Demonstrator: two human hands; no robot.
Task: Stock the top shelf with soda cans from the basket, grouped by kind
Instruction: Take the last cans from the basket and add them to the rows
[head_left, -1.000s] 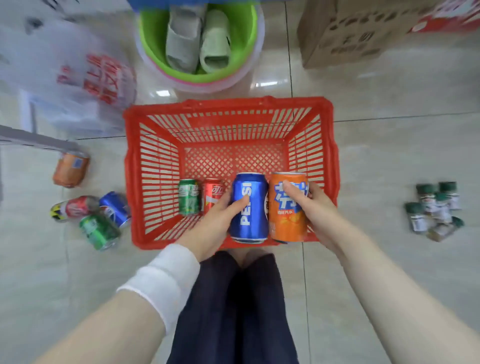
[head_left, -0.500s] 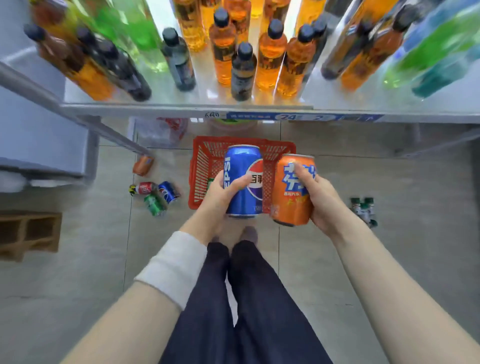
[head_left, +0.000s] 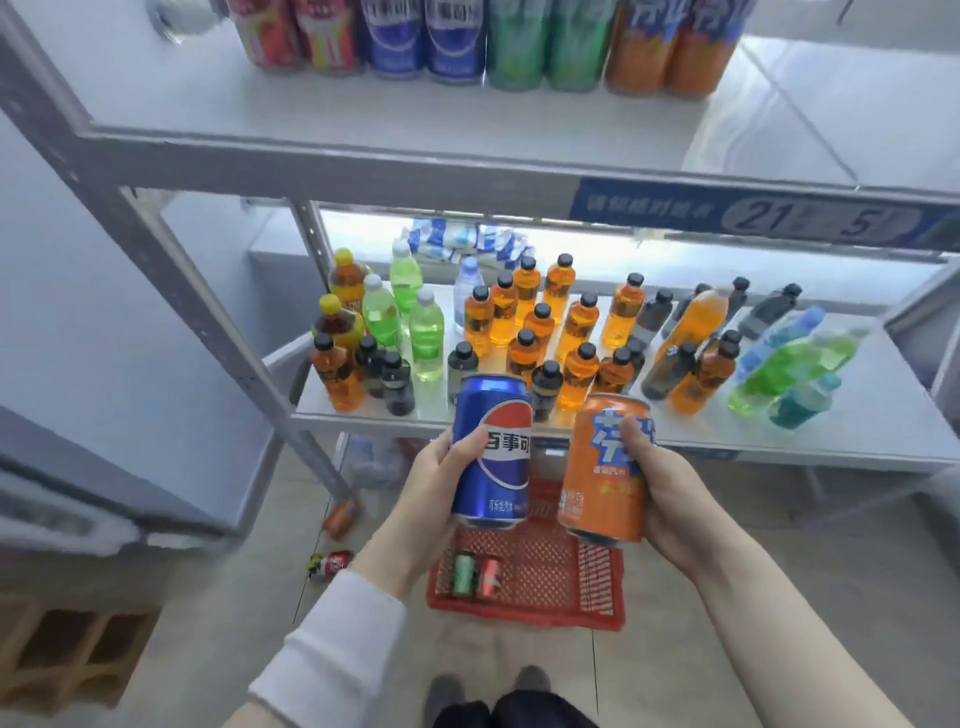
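A blue cola can (head_left: 493, 452) is being gripped by the left hand (head_left: 436, 483), thumb and fingers wrapped round its body, and an orange soda can (head_left: 605, 478) is being clasped likewise by the right hand (head_left: 670, 493). Both are being held upright in front of the bottle shelf (head_left: 857, 415), above the red basket (head_left: 524, 605) on the floor and well below the top shelf (head_left: 363, 119).

Trouble is likely to be met on the way up. A can could be clipped against the top shelf's front edge, and the standing rows there, the blue cans (head_left: 423, 41) and orange cans (head_left: 670, 52) among them, could be toppled if a newcomer is pushed in too hard. A slip is also possible, since each can is being trusted to one hand only.

Much is being cut off: the tops of the shelved cans are being lost at the frame edge, so the depth of each row cannot be told. The basket is being partly covered by the held cans — a green can (head_left: 464, 573) and a red can (head_left: 489, 577) are showing, and whether more are lying there cannot be told. The shelf labels are being blurred.
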